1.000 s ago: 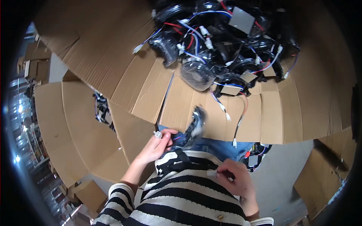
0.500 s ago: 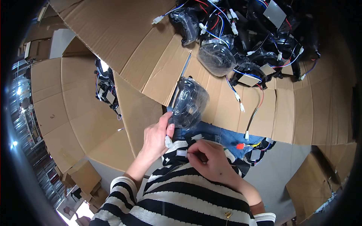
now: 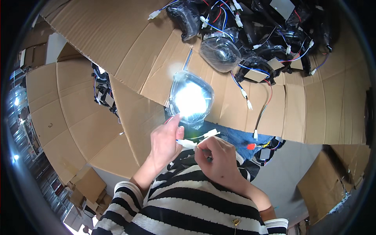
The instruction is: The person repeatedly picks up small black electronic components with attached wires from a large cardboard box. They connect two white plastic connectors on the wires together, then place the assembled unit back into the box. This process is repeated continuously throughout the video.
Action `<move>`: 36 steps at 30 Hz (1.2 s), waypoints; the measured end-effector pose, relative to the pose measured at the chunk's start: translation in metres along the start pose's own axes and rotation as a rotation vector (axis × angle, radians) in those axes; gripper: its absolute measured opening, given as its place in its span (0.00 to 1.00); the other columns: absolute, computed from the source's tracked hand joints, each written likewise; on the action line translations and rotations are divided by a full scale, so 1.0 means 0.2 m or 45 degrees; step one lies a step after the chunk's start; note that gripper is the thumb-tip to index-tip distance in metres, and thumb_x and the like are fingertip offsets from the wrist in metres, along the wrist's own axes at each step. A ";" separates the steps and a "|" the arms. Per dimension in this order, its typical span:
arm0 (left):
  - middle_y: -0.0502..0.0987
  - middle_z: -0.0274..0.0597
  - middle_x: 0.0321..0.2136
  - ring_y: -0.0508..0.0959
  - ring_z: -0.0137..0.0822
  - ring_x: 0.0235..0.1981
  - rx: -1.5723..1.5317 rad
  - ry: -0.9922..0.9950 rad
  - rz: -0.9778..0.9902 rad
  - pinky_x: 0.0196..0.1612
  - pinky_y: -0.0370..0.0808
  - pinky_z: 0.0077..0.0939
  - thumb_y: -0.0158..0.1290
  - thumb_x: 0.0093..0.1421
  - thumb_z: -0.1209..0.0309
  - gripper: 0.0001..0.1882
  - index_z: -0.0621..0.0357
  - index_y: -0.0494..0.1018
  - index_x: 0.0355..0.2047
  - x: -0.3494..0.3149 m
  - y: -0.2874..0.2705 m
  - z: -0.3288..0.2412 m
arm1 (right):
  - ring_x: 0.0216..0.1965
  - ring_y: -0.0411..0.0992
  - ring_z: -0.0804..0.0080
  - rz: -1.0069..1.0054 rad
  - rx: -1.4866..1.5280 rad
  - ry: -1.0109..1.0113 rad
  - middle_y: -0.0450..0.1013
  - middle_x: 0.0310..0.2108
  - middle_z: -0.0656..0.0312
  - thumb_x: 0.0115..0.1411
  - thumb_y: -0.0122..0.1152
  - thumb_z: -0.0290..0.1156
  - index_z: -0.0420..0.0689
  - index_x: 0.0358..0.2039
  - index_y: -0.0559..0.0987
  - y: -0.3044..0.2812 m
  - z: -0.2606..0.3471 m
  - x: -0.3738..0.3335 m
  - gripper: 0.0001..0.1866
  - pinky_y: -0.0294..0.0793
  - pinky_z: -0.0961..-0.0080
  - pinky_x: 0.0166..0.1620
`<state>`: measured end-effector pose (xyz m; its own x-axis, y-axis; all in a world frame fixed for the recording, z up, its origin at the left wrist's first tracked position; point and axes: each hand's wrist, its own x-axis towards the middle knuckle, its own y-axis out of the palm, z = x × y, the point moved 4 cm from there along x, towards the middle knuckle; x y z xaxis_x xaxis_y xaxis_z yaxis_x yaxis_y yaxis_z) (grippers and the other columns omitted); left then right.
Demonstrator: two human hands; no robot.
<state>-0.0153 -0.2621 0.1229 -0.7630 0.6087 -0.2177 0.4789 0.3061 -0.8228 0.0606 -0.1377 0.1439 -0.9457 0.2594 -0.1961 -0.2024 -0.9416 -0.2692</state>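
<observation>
A headlight (image 3: 191, 100) with a clear cover shines bright white over the cardboard's near edge. My left hand (image 3: 166, 139) is closed on its lower left edge, the thumb beside a white wire connector (image 3: 187, 143). My right hand (image 3: 219, 156) pinches the right end of that connector, and the two plug halves look joined end to end. Just above my right fingers lies another white connector (image 3: 212, 133) on a thin pale wire. Glare hides the inside of the lamp, and my fingers cover part of the wires.
Several unlit headlights in plastic film, one with a clear lens (image 3: 220, 54), crowd the far right of the cardboard (image 3: 156, 58). Their wires and white plugs trail toward me. A red connector (image 3: 251, 146) sits right of my lap. An open carton (image 3: 82, 117) stands at left.
The headlight has gone from dark to brightly lit. My right hand's plug has come up to meet the one by my left hand. The view has shifted slightly.
</observation>
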 end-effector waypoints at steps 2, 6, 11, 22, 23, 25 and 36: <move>0.70 0.48 0.21 0.71 0.47 0.20 -0.109 0.024 0.096 0.24 0.67 0.35 0.49 0.49 0.74 0.15 0.58 0.67 0.39 0.00 0.02 0.00 | 0.14 0.63 0.65 -0.024 0.000 -0.043 0.62 0.13 0.61 0.44 0.54 0.21 0.42 0.19 0.64 0.00 0.00 0.00 0.08 0.62 0.73 0.18; 0.68 0.43 0.21 0.68 0.39 0.20 -0.485 0.056 0.416 0.25 0.66 0.28 0.52 0.49 0.72 0.12 0.56 0.71 0.35 0.02 0.04 0.02 | 0.15 0.64 0.65 0.072 0.134 0.033 0.63 0.15 0.60 0.43 0.55 0.21 0.41 0.20 0.66 -0.06 -0.03 -0.02 0.06 0.63 0.73 0.20; 0.69 0.41 0.22 0.69 0.33 0.24 -0.920 0.052 0.868 0.30 0.65 0.24 0.50 0.48 0.79 0.10 0.64 0.73 0.34 0.04 -0.01 0.04 | 0.18 0.65 0.77 0.170 0.260 0.411 0.67 0.19 0.63 0.45 0.55 0.21 0.39 0.23 0.70 -0.28 -0.08 -0.11 0.04 0.62 0.83 0.21; 0.70 0.38 0.19 0.67 0.26 0.21 -1.324 -0.305 0.669 0.24 0.64 0.19 0.47 0.52 0.77 0.08 0.67 0.71 0.33 -0.01 0.00 0.06 | 0.19 0.62 0.83 0.248 0.451 0.413 0.66 0.19 0.66 0.48 0.54 0.21 0.40 0.25 0.71 -0.29 -0.08 -0.09 0.02 0.59 0.88 0.22; 0.69 0.38 0.18 0.66 0.25 0.20 -1.353 -0.387 0.672 0.23 0.63 0.18 0.47 0.52 0.77 0.08 0.67 0.71 0.33 -0.02 0.01 0.06 | 0.19 0.62 0.83 0.251 0.431 0.397 0.66 0.19 0.66 0.48 0.54 0.21 0.40 0.25 0.71 -0.29 -0.08 -0.09 0.02 0.60 0.88 0.22; 0.70 0.38 0.18 0.64 0.23 0.17 -1.356 -0.437 0.670 0.20 0.61 0.16 0.48 0.52 0.76 0.08 0.69 0.71 0.31 -0.02 0.00 0.06 | 0.19 0.63 0.82 0.255 0.391 0.367 0.66 0.20 0.66 0.48 0.54 0.21 0.40 0.24 0.71 -0.29 -0.10 -0.07 0.02 0.60 0.87 0.22; 0.74 0.41 0.25 0.70 0.26 0.25 -1.380 -0.271 0.967 0.28 0.67 0.18 0.47 0.54 0.72 0.09 0.66 0.72 0.30 -0.02 0.00 0.07 | 0.19 0.64 0.75 0.305 0.445 0.243 0.64 0.19 0.63 0.46 0.54 0.21 0.40 0.24 0.70 -0.24 -0.10 -0.04 0.04 0.63 0.81 0.22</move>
<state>-0.0185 -0.2752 0.1157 -0.1614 0.7909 -0.5902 0.8358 0.4276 0.3444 0.0835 -0.0897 0.1391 -0.9192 0.0301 -0.3927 -0.0889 -0.9872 0.1325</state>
